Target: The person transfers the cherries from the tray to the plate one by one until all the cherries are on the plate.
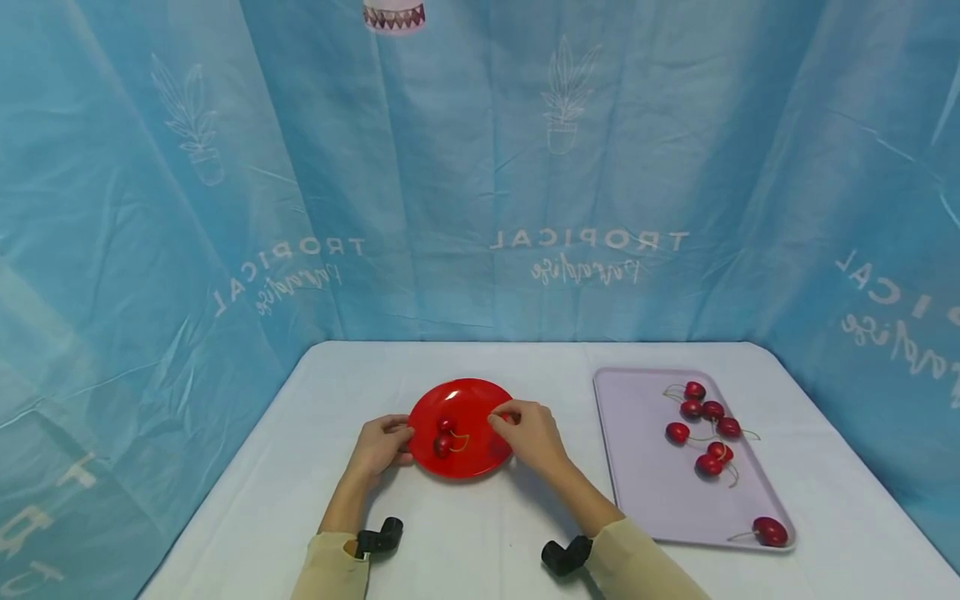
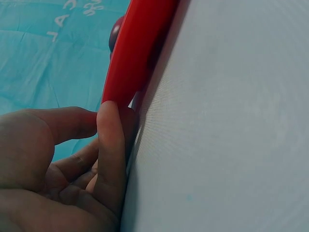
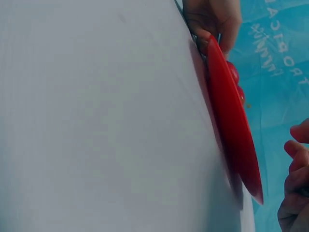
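Observation:
A round red plate (image 1: 480,398) sits near the middle of the white table. Two dark red cherries (image 1: 443,445) with thin greenish stems lie close together on it. At its left rim my left hand (image 1: 377,448) pinches the edge, with some fingers reaching under the rim, as the left wrist view shows. Over the right rim hovers my right hand (image 1: 534,435), its fingers loosely bent. In the right wrist view, thumb and finger are a little apart, nothing shows between them, and the hand is clear of the plate. Part of that hand is cut off there.
To the right lies a pale purple tray (image 1: 637,500). Several stemmed cherries (image 1: 708,465) are scattered over its right half, with a lone cherry (image 1: 769,531) at its near right corner. Blue printed curtains (image 1: 480,167) stand behind and beside the white table (image 1: 465,533).

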Tool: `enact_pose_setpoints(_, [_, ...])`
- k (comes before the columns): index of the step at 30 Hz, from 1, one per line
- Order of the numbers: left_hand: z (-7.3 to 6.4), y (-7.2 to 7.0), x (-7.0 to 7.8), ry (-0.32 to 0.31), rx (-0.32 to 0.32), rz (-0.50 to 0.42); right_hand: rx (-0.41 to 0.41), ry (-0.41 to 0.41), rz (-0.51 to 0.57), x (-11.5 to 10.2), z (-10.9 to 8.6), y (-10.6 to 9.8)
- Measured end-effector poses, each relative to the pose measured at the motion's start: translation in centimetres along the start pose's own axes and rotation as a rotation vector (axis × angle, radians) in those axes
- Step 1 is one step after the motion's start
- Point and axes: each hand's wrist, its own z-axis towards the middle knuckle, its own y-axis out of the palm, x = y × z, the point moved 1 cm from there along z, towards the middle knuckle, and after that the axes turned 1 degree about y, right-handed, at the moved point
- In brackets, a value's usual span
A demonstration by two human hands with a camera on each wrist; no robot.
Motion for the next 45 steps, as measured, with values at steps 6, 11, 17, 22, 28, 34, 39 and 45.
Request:
enact_pose_setpoints(6, [0.2,-0.1,-0.1,-0.002,0.012,0.011,0.017,-0.040,-0.013,0.3,0.0,-1.1])
enact_pose_setpoints(11, [0.0,0.0,0.0,0.004,0.012,0.016,0.045,-0.032,-0.018,1.0,0.2,-1.9])
enact_pose_setpoints(17, [0.0,0.1,0.0,0.004,0.015,0.014,0.037,-0.024,-0.033,1.3,0.4,-3.2])
enact_pose_setpoints(22, [-0.1,0.1,0.0,0.007,0.012,0.019,0.018,-0.017,-0.053,1.7,0.5,-4.2])
enact_pose_setpoints(28, [-0.2,0.1,0.1,0.009,0.016,0.025,0.015,-0.026,-0.055,2.3,0.4,-5.3])
enact_pose_setpoints(34, [-0.2,0.0,0.1,0.004,0.017,0.022,-0.047,0.005,-0.052,3.1,0.3,-6.4])
enact_pose_setpoints(39, [-0.2,0.1,0.0,-0.001,0.018,0.019,-0.072,0.015,-0.072,3.4,0.1,-7.3])
enact_pose_setpoints(45, [-0.1,0.1,0.0,-0.004,0.022,0.020,-0.061,0.000,-0.091,4.1,0.0,-7.9])
